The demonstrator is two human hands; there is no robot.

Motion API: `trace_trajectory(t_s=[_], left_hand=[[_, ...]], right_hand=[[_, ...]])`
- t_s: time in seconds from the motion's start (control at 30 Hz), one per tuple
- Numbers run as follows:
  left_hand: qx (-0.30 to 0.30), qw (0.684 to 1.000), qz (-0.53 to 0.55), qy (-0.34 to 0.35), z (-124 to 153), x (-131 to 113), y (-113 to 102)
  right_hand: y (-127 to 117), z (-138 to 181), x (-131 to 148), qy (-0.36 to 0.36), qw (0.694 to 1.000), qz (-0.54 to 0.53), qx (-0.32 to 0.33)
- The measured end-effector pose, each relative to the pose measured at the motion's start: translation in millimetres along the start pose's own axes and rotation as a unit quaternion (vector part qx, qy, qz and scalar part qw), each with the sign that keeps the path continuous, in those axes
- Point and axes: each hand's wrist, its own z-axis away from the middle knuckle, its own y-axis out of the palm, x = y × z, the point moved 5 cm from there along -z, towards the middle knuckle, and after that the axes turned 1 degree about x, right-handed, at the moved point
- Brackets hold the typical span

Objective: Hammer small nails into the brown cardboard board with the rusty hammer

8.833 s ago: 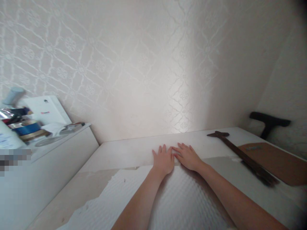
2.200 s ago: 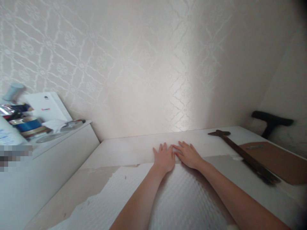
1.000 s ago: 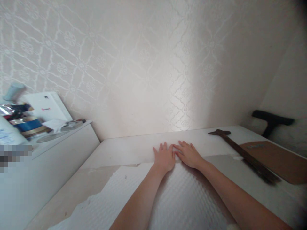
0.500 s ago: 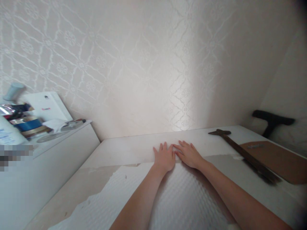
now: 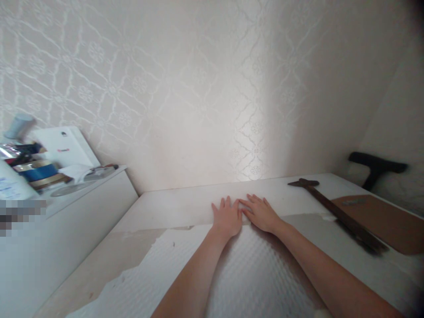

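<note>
My left hand lies flat and open, palm down, on the far edge of a white textured sheet spread over a pale table. Right beside it, fingertips nearly touching, my right hand also rests flat and open on the same edge. Neither hand holds anything. Both forearms stretch over the sheet from the lower edge of the view.
A dark long-handled tool lies on the table at the right, next to a brown board. A black handle leans at the far right wall. A white cabinet at the left carries tape rolls, bottles and a white box. Patterned wallpaper stands behind.
</note>
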Motion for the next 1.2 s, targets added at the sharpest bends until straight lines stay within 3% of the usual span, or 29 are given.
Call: trace_trajectory(t_s=[1.2], left_hand=[[-0.002,1.000,0.004,0.000,1.0,-0.5,-2.0]], right_hand=[[2.1,-0.9,-1.0,-0.002,1.000,0.003,-0.001]])
